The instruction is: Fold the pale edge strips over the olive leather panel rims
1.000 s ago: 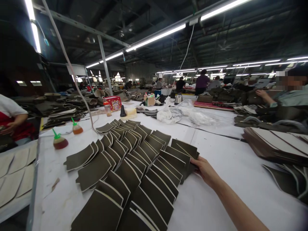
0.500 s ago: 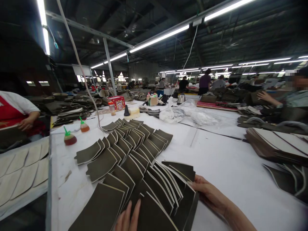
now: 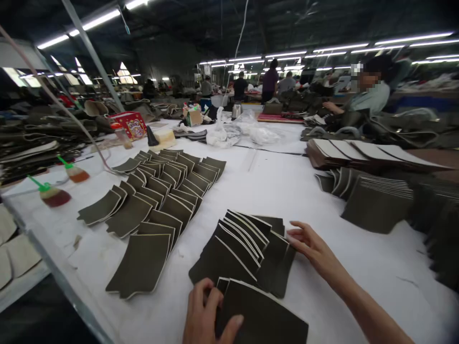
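My left hand [image 3: 206,313] is closed at the left edge of a dark olive panel [image 3: 263,315], its thumb lying over the panel's surface and its fingers curled beside it. That near panel lies partly over a fanned bunch of similar pale-edged panels [image 3: 227,255]. At the bunch's right edge is my right hand [image 3: 308,243], fingers stretched out and fingertips at the panels' corner. Left of both hands, several more of these panels [image 3: 143,260] lie overlapped in rows on the white table [image 3: 161,320].
Two green-tipped squeeze bottles [image 3: 53,195] stand at the left. Behind the rows are a red patterned box [image 3: 131,125] and clear plastic bags [image 3: 229,134]. Stacked brown panels [image 3: 358,153] and more dark panels [image 3: 376,203] lie right. A co-worker [image 3: 371,95] sits beyond.
The fanned bunch now lies apart from the rows, shifted rightward. My left hand has come further into view at the near panel. The camera view has turned right.
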Motion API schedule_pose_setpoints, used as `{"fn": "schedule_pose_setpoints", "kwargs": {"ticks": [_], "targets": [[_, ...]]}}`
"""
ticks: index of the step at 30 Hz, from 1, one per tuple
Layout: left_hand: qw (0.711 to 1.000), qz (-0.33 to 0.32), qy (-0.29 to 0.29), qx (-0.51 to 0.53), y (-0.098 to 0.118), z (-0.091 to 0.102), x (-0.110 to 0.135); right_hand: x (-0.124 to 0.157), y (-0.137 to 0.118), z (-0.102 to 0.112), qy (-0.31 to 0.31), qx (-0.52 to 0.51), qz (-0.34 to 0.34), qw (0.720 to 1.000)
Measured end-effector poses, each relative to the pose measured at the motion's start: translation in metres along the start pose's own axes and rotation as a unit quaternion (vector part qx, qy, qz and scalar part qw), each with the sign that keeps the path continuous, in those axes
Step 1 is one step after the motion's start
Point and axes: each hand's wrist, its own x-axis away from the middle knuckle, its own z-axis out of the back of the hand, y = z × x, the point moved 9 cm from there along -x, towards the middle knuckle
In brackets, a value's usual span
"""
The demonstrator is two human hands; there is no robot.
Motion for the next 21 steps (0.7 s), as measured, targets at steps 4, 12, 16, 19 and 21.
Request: {"fn": "schedule_pose_setpoints", "kwargs": {"ticks": [4,12,16,19,21], "targets": [[0.997,0.020,0.018,0.078,0.004,0.020,-0.003,0.072,-0.028,0.024,0.120,0.120,0.057,0.984],[0.891,0.191,-0.202,0.360,0.002,-0.002,0.020,0.163,-0.054,-0.055,-0.059,0.182,0.095,0.977],[0.857,0.186,-0.317,0.360,0.016,0.003,0.030,0.179,-0.050,-0.067,-0.130,0.046,0.024,0.990],[0.871,0.120,-0.346,0.328,0.037,0.019,0.028,0.202,-0.040,-0.078,-0.193,0.003,-0.048,0.980],[0.868,0.093,-0.389,0.292,0.050,0.020,0.033,0.217,-0.030,-0.084,-0.207,0.018,-0.082,0.975]]}}
